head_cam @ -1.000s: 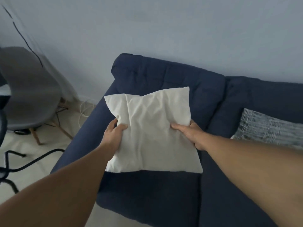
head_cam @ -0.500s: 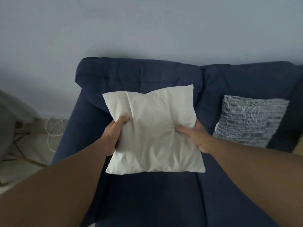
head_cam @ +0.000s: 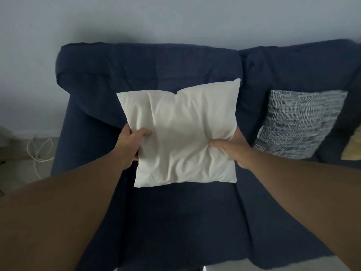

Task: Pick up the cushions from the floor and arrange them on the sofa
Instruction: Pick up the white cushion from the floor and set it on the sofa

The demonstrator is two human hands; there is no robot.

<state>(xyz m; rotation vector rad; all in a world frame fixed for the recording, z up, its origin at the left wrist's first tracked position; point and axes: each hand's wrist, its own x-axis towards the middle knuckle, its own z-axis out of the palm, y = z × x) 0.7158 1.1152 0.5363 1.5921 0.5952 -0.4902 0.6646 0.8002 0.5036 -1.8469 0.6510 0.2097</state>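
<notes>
we hold a creased white cushion [head_cam: 181, 133] over the sofa [head_cam: 156, 222]'s left seat. our left hand [head_cam: 129, 147] and right hand [head_cam: 234, 149] pinch its side edges, fingers closed on the fabric.

Single head view, looking forward-down, close over sofa [head_cam: 175, 222] left seat; wall [head_cam: 175, 20] behind.

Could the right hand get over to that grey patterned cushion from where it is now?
Probably yes. The grey patterned cushion leans on the sofa backrest just right of the right hand, nothing between them. But that hand, with the left hand, grips the white cushion, so it must let go first.
</notes>
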